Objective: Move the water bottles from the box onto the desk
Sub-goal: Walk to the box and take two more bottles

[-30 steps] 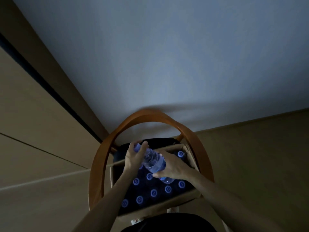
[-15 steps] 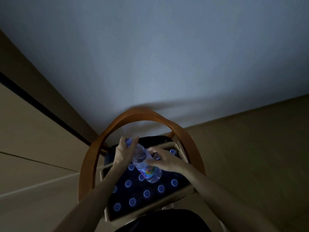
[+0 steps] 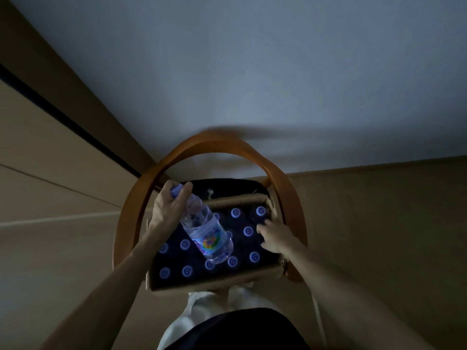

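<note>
1. Dim room. A pale grey-blue wall fills the upper view; tan floor lies to the right and left of it, with a dark strip running diagonally at the left.
2. A chair with a curved wooden back rail stands against the wall; its dark seat shows behind a box.
3. The cardboard box sits on the chair, open at the top. Inside, rows of bottle caps glow pale blue against a dark interior; the bottle bodies are too dark to make out.
4. Left hand: grip curled round the neck and cap end of a clear water bottle, which is raised above the box, tilted, base toward the camera, coloured label visible.
5. Right hand: fingers lowered among the caps at the box's right side, near one capped bottle. Whether they pinch anything, cannot tell.
6. No table in view.
7. Bottom edge: dark clothing and pale fabric of the person.
</note>
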Motion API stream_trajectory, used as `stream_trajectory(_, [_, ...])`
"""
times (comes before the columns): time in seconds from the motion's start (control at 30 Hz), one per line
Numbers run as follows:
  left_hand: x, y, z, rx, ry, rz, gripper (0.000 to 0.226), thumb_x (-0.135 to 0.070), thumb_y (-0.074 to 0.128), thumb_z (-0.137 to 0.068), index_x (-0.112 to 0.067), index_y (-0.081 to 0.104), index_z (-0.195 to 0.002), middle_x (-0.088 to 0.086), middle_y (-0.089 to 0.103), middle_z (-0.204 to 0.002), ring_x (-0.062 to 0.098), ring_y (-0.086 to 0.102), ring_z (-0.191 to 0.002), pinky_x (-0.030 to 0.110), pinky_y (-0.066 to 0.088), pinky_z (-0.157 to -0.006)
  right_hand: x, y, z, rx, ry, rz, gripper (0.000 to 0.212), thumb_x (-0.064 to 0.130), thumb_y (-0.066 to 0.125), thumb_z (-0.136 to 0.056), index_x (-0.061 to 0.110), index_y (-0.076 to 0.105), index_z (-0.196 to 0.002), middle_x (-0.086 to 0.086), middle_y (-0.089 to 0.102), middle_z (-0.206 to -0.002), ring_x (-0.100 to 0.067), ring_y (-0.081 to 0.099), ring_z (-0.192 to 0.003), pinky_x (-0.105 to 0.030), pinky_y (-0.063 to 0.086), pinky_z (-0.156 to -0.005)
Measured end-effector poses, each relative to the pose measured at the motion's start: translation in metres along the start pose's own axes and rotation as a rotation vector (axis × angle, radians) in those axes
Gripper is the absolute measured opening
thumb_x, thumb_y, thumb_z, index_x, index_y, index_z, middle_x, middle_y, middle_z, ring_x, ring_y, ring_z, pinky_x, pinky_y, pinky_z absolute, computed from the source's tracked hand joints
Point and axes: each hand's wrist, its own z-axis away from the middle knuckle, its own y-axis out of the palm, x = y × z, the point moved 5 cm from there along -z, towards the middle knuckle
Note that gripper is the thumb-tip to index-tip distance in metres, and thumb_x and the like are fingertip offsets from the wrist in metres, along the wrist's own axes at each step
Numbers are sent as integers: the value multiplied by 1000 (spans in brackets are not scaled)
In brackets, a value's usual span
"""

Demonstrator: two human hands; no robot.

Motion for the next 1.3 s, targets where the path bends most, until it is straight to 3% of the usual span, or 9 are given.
stream_trajectory(0.1, [2, -6, 7, -51, -29, -1, 34, -42, 60, -92, -10, 56, -83, 3, 60, -71, 3, 54, -58, 27, 42, -55, 12, 13, -1, 3, -80, 360, 39, 13, 64, -88, 16, 51, -124, -12, 47, -131, -32, 55, -111, -44, 42, -97])
stream_trajectory(0.2, [5, -11, 15, -113, -48, 35, 38, -45, 61, -91, -9, 57, -84, 10, 64, -79, 10, 58, -65, 31, 45, -58, 13, 21, -4, 4, -80, 459, 41, 8, 61, -89, 14, 51, -128, -17, 38, -141, -31, 59, -106, -42, 42, -97])
stream_trajectory(0.37, [5, -19, 29, -111, -74, 63, 40, -52, 59, -89, -12, 58, -88, 10, 68, -82, 23, 67, -74, 41, 54, -63, 10, 18, -9, 37, -79, 370, 28, 0, 54, -92, 10, 54, -119, -18, 33, -147, -32, 62, -103, -41, 49, -91])
stream_trajectory(0.53, [6, -30, 41, -124, -55, 104, 42, -46, 60, -91, -4, 56, -90, 18, 67, -85, 32, 66, -79, 41, 53, -63, 9, 11, -4, 50, -71, 237, 25, 0, 60, -90, 11, 56, -112, -14, 36, -140, -27, 60, -93, -37, 50, -80])
stream_trajectory(0.77, [2, -41, 47, -61, 22, 86, 40, -45, 60, -91, -6, 56, -88, 16, 65, -84, 32, 64, -78, 51, 52, -69, 14, -33, 24, 124, -80, 77, 19, 3, 63, -85, 18, 58, -96, -11, 36, -140, -19, 53, -83, -28, 45, -65])
stream_trajectory(0.87, [-1, -50, 50, -60, 72, 89, 36, -41, 61, -92, -6, 56, -87, 15, 64, -81, 32, 63, -75, 46, 50, -64, 24, -68, 44, 88, -74, 50, 18, 7, 68, -82, 21, 60, -90, -8, 50, -123, -18, 59, -81, -23, 41, -54])
stream_trajectory(1.0, [-2, -69, 54, -53, 145, 95, 39, -41, 62, -92, -4, 55, -83, 11, 62, -76, 25, 58, -69, 41, 46, -60, 54, -123, 79, -26, -115, 52, 18, 18, 75, -80, 20, 62, -94, -1, 61, -104, -14, 59, -80, -25, 47, -59])
stream_trajectory(1.13, [-2, -104, 62, -65, 212, 137, 35, -47, 63, -88, -14, 55, -77, 2, 61, -71, 16, 57, -64, 28, 43, -54, 95, -177, 118, -253, -186, 78, 25, 26, 71, -82, 21, 62, -105, 3, 53, -99, -12, 52, -78, -24, 39, -58])
stream_trajectory(1.3, [-7, -167, 78, -130, 282, 210, 39, -47, 63, -86, -11, 51, -76, 4, 59, -70, 15, 53, -63, 36, 45, -58, 158, -235, 156, -513, -328, -125, 22, 36, 73, -84, 23, 67, -102, 8, 61, -98, -7, 59, -87, -16, 45, -71])
